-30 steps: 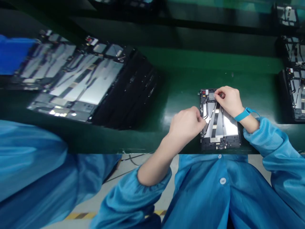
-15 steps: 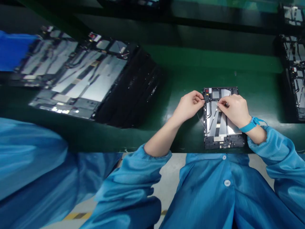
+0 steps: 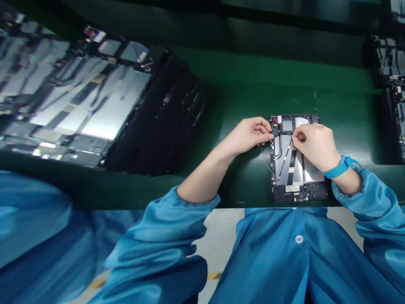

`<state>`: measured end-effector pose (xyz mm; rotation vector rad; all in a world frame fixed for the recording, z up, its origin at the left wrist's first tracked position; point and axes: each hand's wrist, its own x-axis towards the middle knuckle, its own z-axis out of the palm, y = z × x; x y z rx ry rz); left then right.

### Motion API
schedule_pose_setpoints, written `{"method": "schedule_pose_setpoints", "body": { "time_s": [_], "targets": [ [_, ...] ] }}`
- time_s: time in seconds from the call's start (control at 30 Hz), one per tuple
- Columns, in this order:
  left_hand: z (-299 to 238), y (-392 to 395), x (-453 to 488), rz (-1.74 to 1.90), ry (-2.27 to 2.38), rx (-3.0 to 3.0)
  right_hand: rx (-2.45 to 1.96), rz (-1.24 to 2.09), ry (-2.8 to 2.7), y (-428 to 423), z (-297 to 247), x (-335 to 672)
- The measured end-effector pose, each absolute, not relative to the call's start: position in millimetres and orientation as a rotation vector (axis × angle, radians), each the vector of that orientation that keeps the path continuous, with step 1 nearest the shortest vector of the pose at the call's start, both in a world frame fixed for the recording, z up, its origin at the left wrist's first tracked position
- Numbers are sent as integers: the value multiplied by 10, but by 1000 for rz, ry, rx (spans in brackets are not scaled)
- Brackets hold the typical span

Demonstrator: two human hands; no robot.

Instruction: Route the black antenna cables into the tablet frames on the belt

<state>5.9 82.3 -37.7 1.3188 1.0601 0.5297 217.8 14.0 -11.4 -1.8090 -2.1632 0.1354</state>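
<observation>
An opened tablet [image 3: 309,169], its silver battery plates, dark strips and black frame showing, lies flat near the bench's front edge. My left hand [image 3: 253,134] is at its upper left edge, fingers curled and the thumb tip against the frame; what it pinches, if anything, is hidden. Below that hand a thin wire [image 3: 266,161] loops outside the tablet's left side. Over the upper right half is my right hand [image 3: 313,141], closed in a pinch at the upper end of a slim black cable [image 3: 285,158] that slants across the silver plate. A blue strap circles the right wrist.
Tall stacks of similar opened tablets [image 3: 85,101] stand on the left, blurred. More tablet stacks [image 3: 399,114] are at the right edge. A blue sleeve of another person [image 3: 31,219] shows at lower left. The green bench [image 3: 240,93] ends just below the tablet.
The view has shifted, so the left stacks sit further left and look larger. My right hand remains pinched at the cable's upper end; my left stays by the tablet's edge.
</observation>
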Motion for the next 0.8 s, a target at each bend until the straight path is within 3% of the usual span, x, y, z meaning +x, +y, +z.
{"method": "schedule_pose_setpoints", "body": {
  "time_s": [0.8],
  "targets": [
    [-375, 607, 181, 713, 1154, 1115, -1771, 171, -2301, 22, -30, 2148]
  ]
}}
